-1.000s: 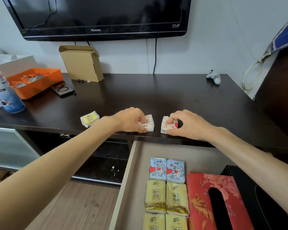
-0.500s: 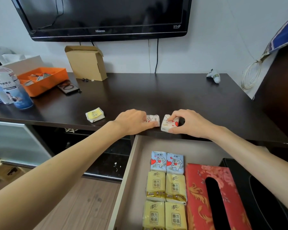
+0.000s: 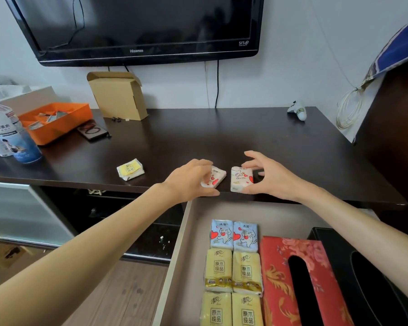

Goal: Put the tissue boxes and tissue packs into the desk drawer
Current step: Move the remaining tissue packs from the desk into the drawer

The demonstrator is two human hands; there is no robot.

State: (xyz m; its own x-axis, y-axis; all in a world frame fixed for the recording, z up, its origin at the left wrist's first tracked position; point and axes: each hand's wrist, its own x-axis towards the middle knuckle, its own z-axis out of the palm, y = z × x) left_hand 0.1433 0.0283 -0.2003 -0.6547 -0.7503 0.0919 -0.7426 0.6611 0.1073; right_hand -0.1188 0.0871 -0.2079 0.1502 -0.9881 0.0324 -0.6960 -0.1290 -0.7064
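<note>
Two heart-print tissue packs at the desk edge, left [image 3: 213, 178] under the curled left hand [image 3: 190, 179], right [image 3: 241, 180] pinched by the right hand [image 3: 266, 176].

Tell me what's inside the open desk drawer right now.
The drawer holds two blue heart packs, four yellow packs, a red tissue box and a black box. Its nearer part is out of frame.

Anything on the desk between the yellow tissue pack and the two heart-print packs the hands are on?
Only the left hand. In the head view, bare dark desktop runs from the yellow pack to that hand, which covers the left heart-print pack.
</note>
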